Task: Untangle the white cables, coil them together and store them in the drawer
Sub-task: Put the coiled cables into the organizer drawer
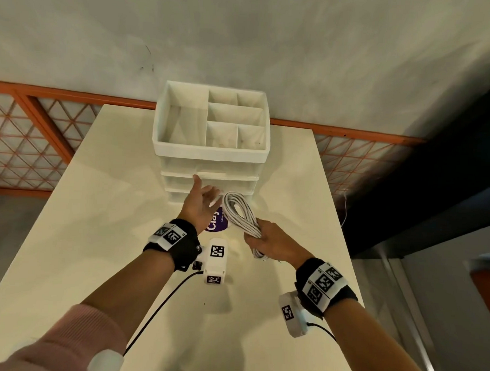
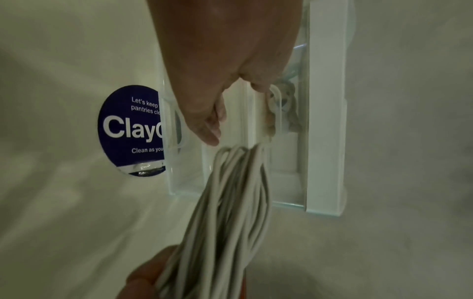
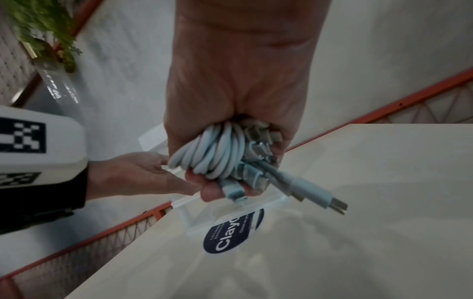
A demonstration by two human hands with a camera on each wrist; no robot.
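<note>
Both our hands work at the drawer unit [image 1: 209, 181]: right hand [image 1: 267, 243] fists the coiled white cables [image 1: 240, 214], loop pointing at the drawers; left hand [image 1: 201, 202], nearer, reaches a drawer front, grip hidden.

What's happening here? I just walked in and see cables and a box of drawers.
A person is putting away white cables. The right hand grips the coiled cables, with the plugs sticking out below the fist. The left hand reaches to the front of the drawer unit on the table, fingers at a clear drawer. The coil is not yet inside. A blue sticker lies on the table in front of the unit.
</note>
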